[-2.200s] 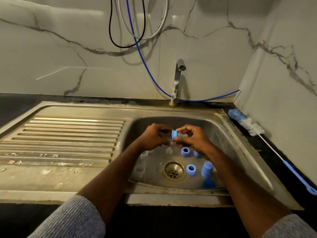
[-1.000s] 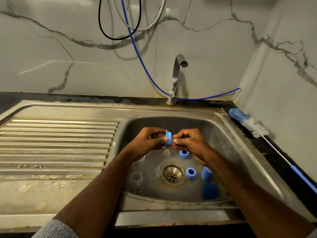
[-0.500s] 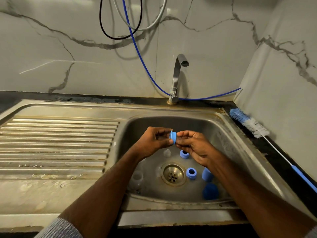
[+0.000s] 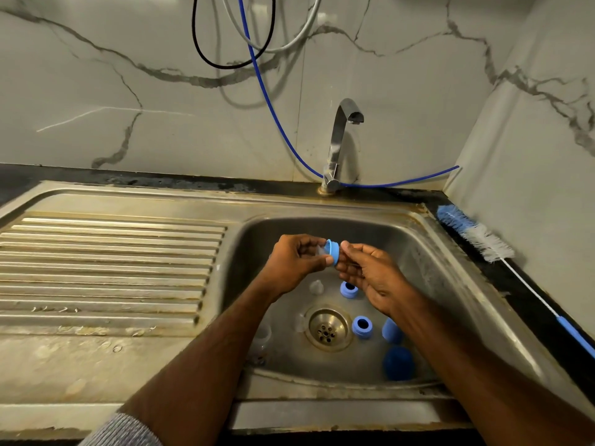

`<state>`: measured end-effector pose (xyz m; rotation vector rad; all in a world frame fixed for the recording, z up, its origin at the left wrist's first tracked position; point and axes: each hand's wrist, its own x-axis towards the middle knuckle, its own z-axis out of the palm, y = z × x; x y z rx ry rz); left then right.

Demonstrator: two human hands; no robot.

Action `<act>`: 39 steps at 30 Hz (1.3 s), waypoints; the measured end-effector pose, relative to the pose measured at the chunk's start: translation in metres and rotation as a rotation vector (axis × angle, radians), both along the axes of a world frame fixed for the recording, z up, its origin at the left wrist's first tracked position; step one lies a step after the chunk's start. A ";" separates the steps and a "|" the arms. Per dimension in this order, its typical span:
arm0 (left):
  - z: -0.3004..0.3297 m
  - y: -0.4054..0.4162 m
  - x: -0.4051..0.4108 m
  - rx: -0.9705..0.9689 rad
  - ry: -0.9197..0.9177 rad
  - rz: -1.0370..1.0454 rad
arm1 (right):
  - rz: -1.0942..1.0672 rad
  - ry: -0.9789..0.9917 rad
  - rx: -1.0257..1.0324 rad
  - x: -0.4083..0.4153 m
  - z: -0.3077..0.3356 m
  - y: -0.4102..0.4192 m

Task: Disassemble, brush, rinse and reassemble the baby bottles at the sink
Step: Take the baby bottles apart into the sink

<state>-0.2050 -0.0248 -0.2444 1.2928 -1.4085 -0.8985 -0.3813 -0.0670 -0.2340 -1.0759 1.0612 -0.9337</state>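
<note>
While the left hand [image 4: 294, 262] pinched the small blue plastic screw collar [image 4: 332, 251] with its clear silicone teat [image 4: 321, 250] poking out toward the palm, the right hand [image 4: 370, 275] sat just beside it with loosely bent fingers, their tips meeting the collar's open side; whether it held or only pushed could not be told. Both hands hung above the stainless steel sink basin [image 4: 428, 262], forward of the drain strainer [image 4: 327, 328].

The chief risk seemed to be the teat popping free under a sideways push (silicone is slippery when wet) and dropping among the loose parts below: two blue rings [image 4: 362, 326], a blue dome cap [image 4: 397, 363], another clear teat [image 4: 316, 287] and a clear bottle body [image 4: 262, 333] near the left wall. A clear piece landing there would be hard to spot against the grey steel. A thin two-finger grip on the collar's edge could also let it tip and fall. The long blue-and-white bristle bottle brush [image 4: 473, 235] lay on the dark worktop [image 4: 531, 304] to the right, well apart, so reaching for it with a part in hand might invite a fumble.
</note>
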 end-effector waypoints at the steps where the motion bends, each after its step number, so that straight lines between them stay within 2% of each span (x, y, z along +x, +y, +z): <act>1: -0.001 0.000 0.000 0.006 -0.011 0.000 | 0.022 0.014 0.000 -0.001 0.001 0.000; 5: -0.004 -0.001 0.002 0.046 0.000 -0.017 | 0.126 0.069 -0.039 -0.003 0.002 0.001; 8: -0.007 -0.004 0.005 0.064 -0.068 0.026 | 0.056 0.168 -0.133 -0.010 0.006 -0.001; 10: -0.011 -0.005 0.007 0.086 -0.149 0.129 | 0.096 0.368 -0.255 -0.023 0.000 -0.007; 13: -0.014 -0.005 0.009 0.107 -0.153 0.215 | 0.426 0.945 -0.421 -0.039 -0.018 -0.008; 15: -0.014 -0.004 0.010 0.103 -0.167 0.247 | 0.622 1.219 -0.440 -0.036 -0.030 -0.005; 17: -0.014 -0.004 0.010 0.100 -0.180 0.253 | 0.761 1.392 -0.480 -0.025 -0.037 -0.002; 21: -0.014 -0.003 0.009 0.139 -0.206 0.225 | 0.913 1.574 -0.456 -0.014 -0.043 0.002; 24: -0.014 -0.004 0.007 0.130 -0.206 0.213 | 1.006 1.613 -0.435 -0.016 -0.036 0.007; 31: -0.015 -0.006 0.006 0.104 -0.280 0.177 | 0.976 1.603 -0.279 -0.012 -0.042 0.007; 34: -0.014 -0.005 0.006 0.099 -0.327 0.129 | 0.949 1.621 -0.282 -0.013 -0.045 0.007; 35: -0.013 -0.005 0.007 0.100 -0.336 0.123 | 0.938 1.576 -0.279 -0.016 -0.047 0.004; 37: -0.014 -0.005 0.008 0.110 -0.340 0.113 | 0.902 1.365 -0.292 -0.023 -0.046 -0.002; 39: -0.015 -0.005 0.008 0.128 -0.361 0.092 | 0.710 1.078 -0.366 -0.025 -0.040 -0.006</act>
